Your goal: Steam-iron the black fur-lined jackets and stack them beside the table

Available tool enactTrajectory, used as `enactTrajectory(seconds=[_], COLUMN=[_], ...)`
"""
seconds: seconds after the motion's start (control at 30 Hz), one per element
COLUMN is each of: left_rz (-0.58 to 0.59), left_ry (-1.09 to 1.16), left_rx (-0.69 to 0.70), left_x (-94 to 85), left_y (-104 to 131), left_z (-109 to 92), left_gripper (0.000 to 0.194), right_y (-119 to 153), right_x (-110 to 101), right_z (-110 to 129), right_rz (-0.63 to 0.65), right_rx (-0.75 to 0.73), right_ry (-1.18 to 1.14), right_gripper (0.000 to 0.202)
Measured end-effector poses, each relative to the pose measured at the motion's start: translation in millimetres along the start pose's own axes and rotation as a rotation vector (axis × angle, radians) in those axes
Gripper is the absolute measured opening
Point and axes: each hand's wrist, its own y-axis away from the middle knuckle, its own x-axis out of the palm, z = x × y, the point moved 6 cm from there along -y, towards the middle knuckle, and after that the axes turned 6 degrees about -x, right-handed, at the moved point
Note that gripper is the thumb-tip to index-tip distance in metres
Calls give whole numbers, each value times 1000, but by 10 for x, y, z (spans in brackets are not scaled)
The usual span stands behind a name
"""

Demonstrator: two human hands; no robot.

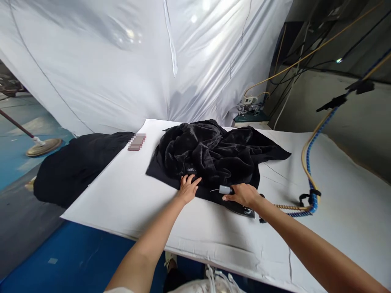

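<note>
The cloth (207, 150), black and plush with a flatter edge nearest the wearer, lies bunched in the middle of the tabletop (116, 211), its label (191, 170) reading upside down from this side. Working this edge well would call for a smooth, lightly stretched strip under the tool (226, 190), with the piled folds pushed away from its path. Pressure from the left should be flat and even, the fingers well out of line with the thin tip, and the tool held low and steady so that the tip does not snag the plush

The cloth lies under and beyond both hands. The left grip (188, 189) is spread, not grasping, its fingers resting on the near edge just below the label. The right grip (244, 194) is closed around the tool, over the near right part of the cloth, with the tip pointing left towards the other hand; whether the tip touches the cloth I cannot tell

Farther out, the hoses (308, 162) come down on the right and run behind the right wrist, where any join is hidden; slack there would help. A dark heap (79, 167) sits off the left edge, and a white sheet (122, 73) hangs behind
</note>
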Motion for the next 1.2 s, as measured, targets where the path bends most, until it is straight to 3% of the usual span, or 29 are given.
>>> enactTrajectory(seconds=[0.1,0.23,0.4,0.5,0.6,0.73,0.9,1.03,1.2], left_rz=[-67,-212,-372,-251,-103,-32,33,40,24], left_ry=[104,165,55,38,62,95,124,131,-2], left_rx=[-26,-101,-451,-635,-686,-631,-531,-418,-307], left_x=[-133,-452,-871,-956,-967,-954,-875,-841,-795], left_y=[-48,-80,-136,-224,-327,-450,-581,-576,-356], left_z=[197,676,1463,1866,2120,2233,2179,2113,2112], left_gripper=[44,39,31,27,22,14,13,22,46], right_y=[-173,-243,-231,-227,-221,-217,-279,-348,-404], right_x=[-27,-50,-38,-7,20,25,38,36,25], right_z=[58,24,20,77,131,251,549,797,1046], right_rz=[-4,10,-3,4,-1,-26,-33,-100,-158], right_rx=[14,3,-3,-37,-25,23,68,104,55], right_ry=[13,31,53,45,33,27,20,3,-26], right_gripper=[63,65,68,68,67,64,61,56,51])
